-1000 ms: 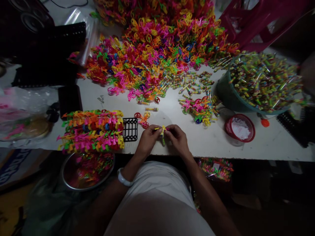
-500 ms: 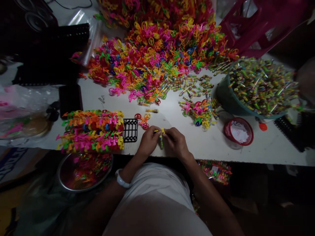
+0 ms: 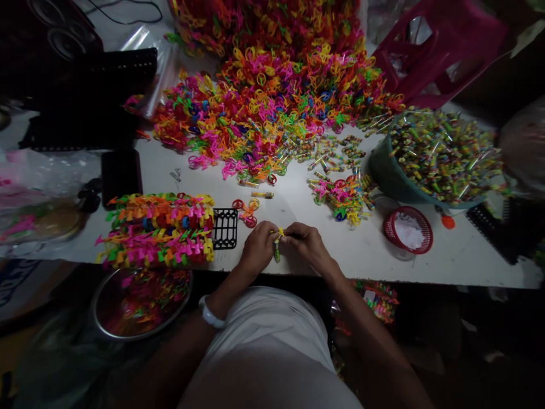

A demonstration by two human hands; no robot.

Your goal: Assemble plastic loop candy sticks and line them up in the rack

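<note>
Grip of left hand (image 3: 259,248) and right hand (image 3: 307,245), angled inward, pinches a small yellow piece (image 3: 281,232).

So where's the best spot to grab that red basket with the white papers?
Probably the near-left rim of the red basket, coming from the side where the right hand is: its open top leaves an edge around the white papers, no handle shows, and the green tub crowds its far side.
</note>
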